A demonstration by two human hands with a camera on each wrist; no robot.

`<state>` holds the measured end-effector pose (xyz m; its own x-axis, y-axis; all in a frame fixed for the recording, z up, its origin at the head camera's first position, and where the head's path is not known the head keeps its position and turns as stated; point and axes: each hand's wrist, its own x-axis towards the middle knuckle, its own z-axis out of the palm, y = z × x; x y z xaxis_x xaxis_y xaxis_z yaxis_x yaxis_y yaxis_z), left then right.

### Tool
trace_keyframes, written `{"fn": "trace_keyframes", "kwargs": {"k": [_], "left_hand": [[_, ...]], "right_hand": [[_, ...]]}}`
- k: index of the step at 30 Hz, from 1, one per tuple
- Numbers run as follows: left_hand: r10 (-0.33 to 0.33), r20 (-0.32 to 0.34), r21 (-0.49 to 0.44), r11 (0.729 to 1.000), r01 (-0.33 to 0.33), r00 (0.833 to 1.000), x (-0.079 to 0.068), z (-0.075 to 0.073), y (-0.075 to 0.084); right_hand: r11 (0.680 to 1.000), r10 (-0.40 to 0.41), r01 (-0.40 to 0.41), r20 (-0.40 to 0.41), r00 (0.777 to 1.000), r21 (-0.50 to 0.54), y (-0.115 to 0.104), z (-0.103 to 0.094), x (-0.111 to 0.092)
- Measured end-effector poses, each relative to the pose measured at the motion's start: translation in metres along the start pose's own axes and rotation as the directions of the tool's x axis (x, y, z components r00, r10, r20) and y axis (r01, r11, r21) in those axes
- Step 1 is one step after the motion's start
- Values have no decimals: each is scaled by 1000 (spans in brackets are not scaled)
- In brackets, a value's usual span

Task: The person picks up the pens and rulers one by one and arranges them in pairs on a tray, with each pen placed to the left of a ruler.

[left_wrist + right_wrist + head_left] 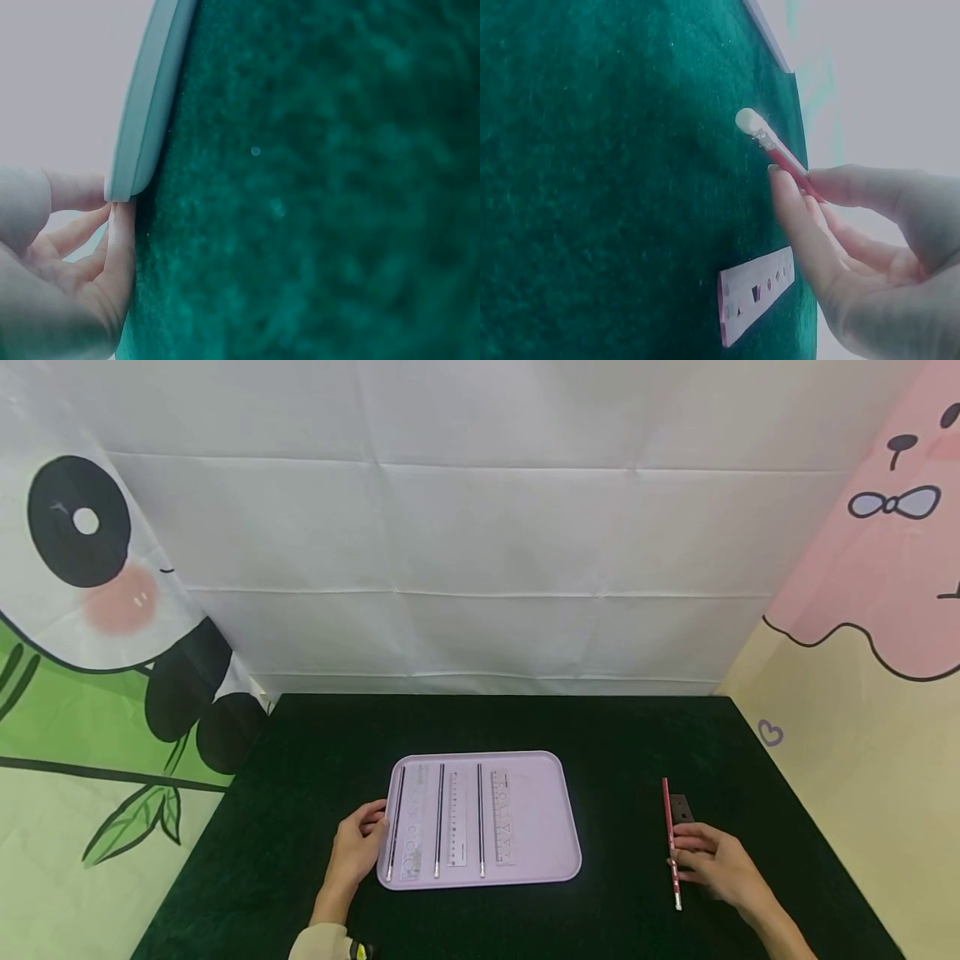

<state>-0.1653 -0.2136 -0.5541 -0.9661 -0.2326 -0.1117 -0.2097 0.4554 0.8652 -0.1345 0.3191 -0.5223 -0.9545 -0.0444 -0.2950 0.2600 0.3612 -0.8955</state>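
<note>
In the head view my left hand point(358, 847) grips the left rim of a lilac tray point(543, 818). On the tray lie three dark pencils, such as the rightmost pencil point(481, 818), alternating with three clear rulers; the middle ruler point(457, 818) is plain, while the right ruler point(503, 818) has shape cut-outs. My right hand point(716, 860) pinches a red pencil point(669, 810) between thumb and fingers, its white eraser end toward me. Just beyond that hand a ruler with cut-outs point(681, 808) lies on the cloth, partly hidden in the head view; the right wrist view shows this ruler point(757, 294) more fully.
A dark green cloth point(615, 735) covers the table. Behind it hangs a white sheet point(495, 543), with cartoon-printed sheets at both sides. Green cloth separates the tray from the right hand.
</note>
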Motion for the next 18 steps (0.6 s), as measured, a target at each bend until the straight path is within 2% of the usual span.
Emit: {"fn": "trace_keyframes", "kwargs": {"k": [18], "left_hand": [[8,-4,2,1000,-8,1000,2,1,-1]], "right_hand": [[1000,-19,19,6,1000,9,-11,9,1]]}}
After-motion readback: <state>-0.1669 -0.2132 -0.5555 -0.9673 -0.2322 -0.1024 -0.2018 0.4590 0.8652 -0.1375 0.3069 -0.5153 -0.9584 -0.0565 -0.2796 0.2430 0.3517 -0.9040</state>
